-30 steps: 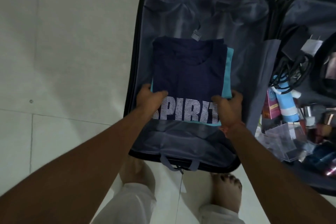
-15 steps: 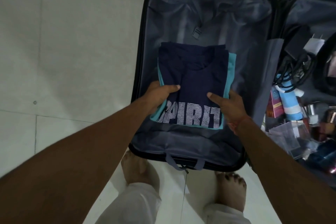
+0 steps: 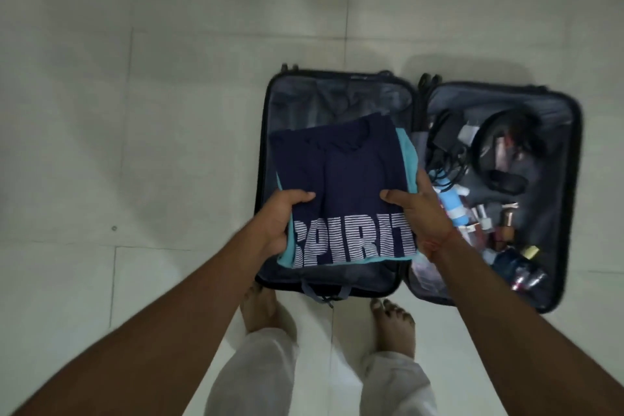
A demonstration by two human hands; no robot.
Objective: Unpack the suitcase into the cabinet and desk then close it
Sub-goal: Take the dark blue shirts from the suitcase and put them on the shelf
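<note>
Pale floor tiles (image 3: pixel 169 111) carry an open suitcase (image 3: pixel 337 84). Above its left half, the left hand (image 3: pixel 280 223) and right hand (image 3: pixel 418 213) each grip the folded navy shirt (image 3: pixel 341 176) stacked on teal cloth (image 3: pixel 407 155); toiletries (image 3: pixel 553 270) fill the right half.

Matt navy cloth shirt (image 3: pixel 341 172), grey fabric-lined suitcase (image 3: pixel 341 98), smooth pale floor tiles (image 3: pixel 135 111).

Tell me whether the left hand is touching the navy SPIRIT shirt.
Touching. The head view shows the left hand gripping the navy SPIRIT shirt at its edge, thumb lying on top of the fabric, fingers under the folded stack.
</note>
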